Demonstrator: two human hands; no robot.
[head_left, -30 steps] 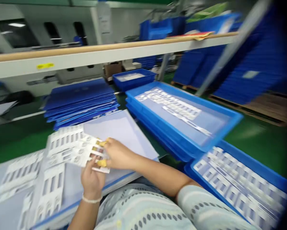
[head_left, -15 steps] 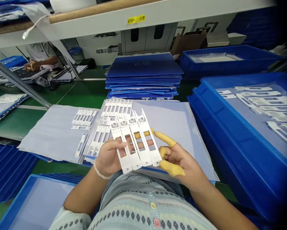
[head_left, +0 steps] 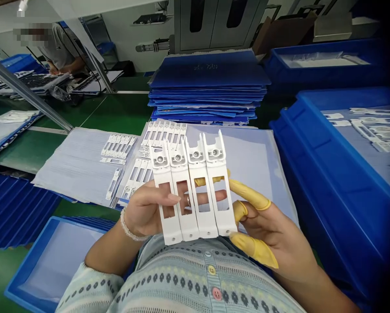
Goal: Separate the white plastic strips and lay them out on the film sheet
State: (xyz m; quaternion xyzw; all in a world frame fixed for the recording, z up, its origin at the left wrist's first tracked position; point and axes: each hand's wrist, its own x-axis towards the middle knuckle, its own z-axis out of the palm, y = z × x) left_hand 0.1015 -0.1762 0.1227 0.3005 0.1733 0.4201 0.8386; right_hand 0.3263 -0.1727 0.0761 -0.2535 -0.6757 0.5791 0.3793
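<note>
Over a pale blue plastic sheet (head_left: 247, 161), the left hand (head_left: 143, 208) and yellow-cotted right hand (head_left: 273, 230) grip four white slotted plastic brackets (head_left: 199, 174), now turned squarely upright side by side.

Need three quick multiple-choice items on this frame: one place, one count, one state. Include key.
1. Where is the large blue tray relative to the left hand?
A to its left
B to its right
C beneath it

2. How many linked frames make up the white strip?
A two
B three
C four

3. What covers the right hand's fingers?
A nothing
B yellow finger cots
C blue gloves

1 B: the tray lies past the strip, on the right.
2 C: four windowed frames stand side by side.
3 B: yellow cots show on the fingers.
</note>
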